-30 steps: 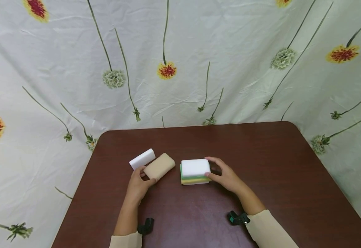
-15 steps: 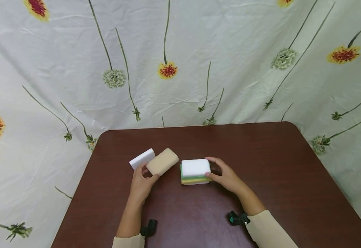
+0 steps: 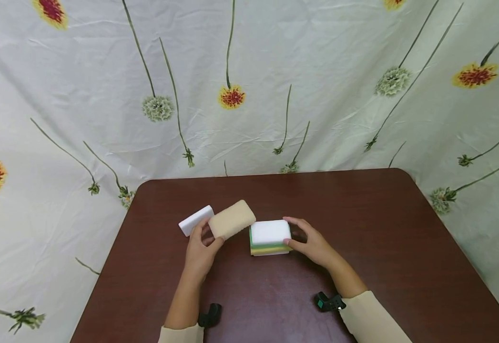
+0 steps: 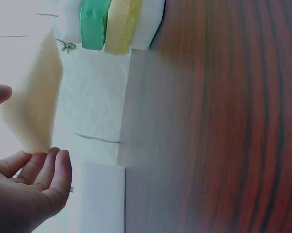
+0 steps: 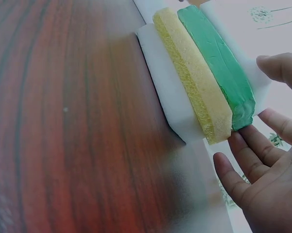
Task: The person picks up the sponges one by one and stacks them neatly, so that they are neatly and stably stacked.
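My left hand pinches a beige sponge by its near left end, thumb on one side and fingers on the other. The sponge hangs tilted above the table, its right corner at the stack's left edge in the head view. That stack has a white sponge on top, then a green block, a yellow sponge and a white block at the bottom. At the stack's right side, my right hand holds the upper layers between thumb and fingers.
A separate white block lies on the dark brown table, behind my left hand. A flower-printed cloth hangs beyond the table's far edge. Dark wrist straps sit on both arms.
My left hand has lifted the beige sponge and carried it right and away from me, toward the stack. My right hand and the stack have stayed in place.
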A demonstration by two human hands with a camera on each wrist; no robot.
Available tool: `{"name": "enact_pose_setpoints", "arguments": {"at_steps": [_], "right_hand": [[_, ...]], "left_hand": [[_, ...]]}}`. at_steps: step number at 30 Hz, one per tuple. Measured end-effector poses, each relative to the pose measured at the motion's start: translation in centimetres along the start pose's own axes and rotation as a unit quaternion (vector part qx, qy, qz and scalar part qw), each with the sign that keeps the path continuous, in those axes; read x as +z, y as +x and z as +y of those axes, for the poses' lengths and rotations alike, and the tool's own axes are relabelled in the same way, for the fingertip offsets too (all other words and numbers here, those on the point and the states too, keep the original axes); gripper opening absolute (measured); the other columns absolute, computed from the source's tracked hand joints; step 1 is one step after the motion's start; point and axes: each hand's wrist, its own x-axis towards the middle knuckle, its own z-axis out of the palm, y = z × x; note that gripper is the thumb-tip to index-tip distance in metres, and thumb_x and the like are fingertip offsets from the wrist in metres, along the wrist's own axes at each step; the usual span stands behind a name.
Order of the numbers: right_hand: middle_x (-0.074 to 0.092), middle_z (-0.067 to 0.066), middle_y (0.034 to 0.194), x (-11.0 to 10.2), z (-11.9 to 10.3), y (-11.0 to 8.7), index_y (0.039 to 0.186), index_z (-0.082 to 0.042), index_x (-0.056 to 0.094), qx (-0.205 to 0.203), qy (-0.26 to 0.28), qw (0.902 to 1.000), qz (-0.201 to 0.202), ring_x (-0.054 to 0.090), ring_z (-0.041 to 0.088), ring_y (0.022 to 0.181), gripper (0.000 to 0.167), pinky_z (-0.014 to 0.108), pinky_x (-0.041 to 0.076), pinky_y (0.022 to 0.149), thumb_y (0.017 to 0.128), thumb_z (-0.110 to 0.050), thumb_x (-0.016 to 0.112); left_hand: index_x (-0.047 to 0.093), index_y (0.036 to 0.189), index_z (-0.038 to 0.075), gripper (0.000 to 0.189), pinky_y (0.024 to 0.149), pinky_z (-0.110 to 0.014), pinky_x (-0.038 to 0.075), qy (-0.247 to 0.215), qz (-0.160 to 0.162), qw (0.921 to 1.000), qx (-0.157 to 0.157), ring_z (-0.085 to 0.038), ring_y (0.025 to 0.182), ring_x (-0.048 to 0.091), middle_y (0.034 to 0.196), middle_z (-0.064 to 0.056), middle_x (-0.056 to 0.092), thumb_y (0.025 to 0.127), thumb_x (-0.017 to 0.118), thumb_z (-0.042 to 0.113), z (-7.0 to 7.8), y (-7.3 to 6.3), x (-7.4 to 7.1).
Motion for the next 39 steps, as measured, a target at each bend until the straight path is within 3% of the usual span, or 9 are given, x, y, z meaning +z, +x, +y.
{"name": "enact_pose_setpoints", "arguments": {"at_steps": [10, 19, 28, 34, 39], "right_hand": [[0.050, 0.006, 0.146, 0.0, 0.1, 0.1, 0.147, -0.030, 0.050, -0.004, -0.006, 1.0000, -0.002, 0.049, 0.029, 0.137, 0.060, 0.050, 0.043, 0.111, 0.092, -0.026, 0.075], [0.048, 0.009, 0.149, 0.0, 0.1, 0.1, 0.151, -0.013, 0.047, -0.004, -0.001, 1.0000, -0.001, 0.049, 0.033, 0.137, 0.068, 0.053, 0.043, 0.112, 0.090, -0.021, 0.078], [0.048, 0.010, 0.149, 0.2, 0.1, 0.1, 0.151, -0.014, 0.045, 0.007, 0.014, 0.9999, 0.005, 0.049, 0.035, 0.137, 0.071, 0.055, 0.041, 0.113, 0.089, -0.019, 0.079], [0.051, 0.007, 0.147, 0.2, 0.1, 0.0, 0.147, -0.021, 0.049, 0.012, 0.003, 0.9998, 0.014, 0.054, 0.033, 0.131, 0.066, 0.052, 0.044, 0.110, 0.088, -0.020, 0.080], [0.050, 0.009, 0.147, 0.1, 0.1, 0.1, 0.146, -0.016, 0.050, 0.009, 0.004, 0.9999, 0.013, 0.050, 0.034, 0.135, 0.066, 0.053, 0.042, 0.112, 0.087, -0.020, 0.080]], "left_hand": [[0.040, 0.153, 0.025, 0.071, 0.087, -0.028, 0.050, -0.035, -0.035, 0.9983, 0.030, -0.035, 0.120, 0.060, 0.152, -0.009, 0.042, 0.090, 0.066, 0.006, 0.8, -0.6, 1.1], [0.043, 0.151, 0.022, 0.070, 0.084, -0.028, 0.051, -0.050, -0.059, 0.9950, 0.063, -0.033, 0.116, 0.060, 0.149, -0.009, 0.046, 0.088, 0.065, 0.001, 0.8, -0.8, 3.0], [0.045, 0.148, 0.023, 0.068, 0.099, -0.046, 0.047, -0.048, -0.084, 0.9925, 0.075, -0.033, 0.125, 0.055, 0.148, -0.005, 0.046, 0.088, 0.069, 0.005, 0.7, -0.8, 4.1], [0.045, 0.149, 0.021, 0.069, 0.094, -0.039, 0.051, -0.049, -0.095, 0.9906, 0.085, -0.034, 0.121, 0.059, 0.150, -0.007, 0.046, 0.086, 0.068, 0.003, 0.8, -0.8, 4.9], [0.046, 0.149, 0.025, 0.069, 0.085, -0.031, 0.054, -0.046, -0.110, 0.9898, 0.077, -0.034, 0.120, 0.061, 0.150, -0.005, 0.046, 0.086, 0.068, 0.003, 1.1, -0.9, 5.4]]}}
